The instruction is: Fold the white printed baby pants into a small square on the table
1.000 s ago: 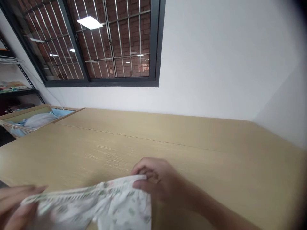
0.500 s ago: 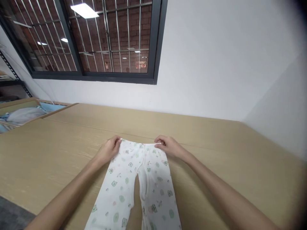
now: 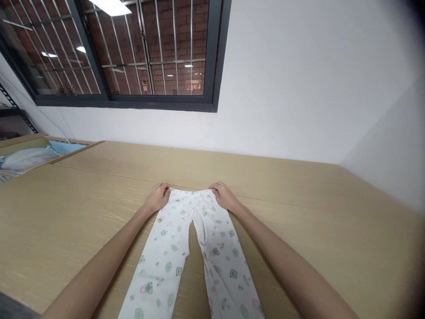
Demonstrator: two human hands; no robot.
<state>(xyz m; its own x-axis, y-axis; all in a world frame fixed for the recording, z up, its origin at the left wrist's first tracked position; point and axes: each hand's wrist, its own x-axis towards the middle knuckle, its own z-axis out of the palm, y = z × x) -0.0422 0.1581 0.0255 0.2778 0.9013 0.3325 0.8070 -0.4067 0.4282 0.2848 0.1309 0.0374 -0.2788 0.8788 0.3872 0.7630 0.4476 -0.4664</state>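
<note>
A pair of white trousers [image 3: 166, 252] with a green and pink animal print lies spread on the tan table [image 3: 83, 212], waistband away from me and legs apart toward me. My left hand [image 3: 160, 196] is closed on the left corner of the waistband. At the opposite corner, my right hand [image 3: 224, 195] pinches the waistband between thumb and fingers. The lower ends of the legs run out of the bottom of the view. Some creases show in the right leg near the crotch.
A wooden bin [image 3: 79, 151] with pale blue and white cloth or bags in it stands at the far left. Behind the table rises a white wall [image 3: 282, 88] with a dark-framed barred window [image 3: 159, 103]. A black slotted shelf post [image 3: 20, 110] is at the left edge.
Both hands have moved slightly away from me with the waistband, drawing the trousers farther up the table. My right hand has closed in more at its corner, and the legs are straighter and wider apart.
</note>
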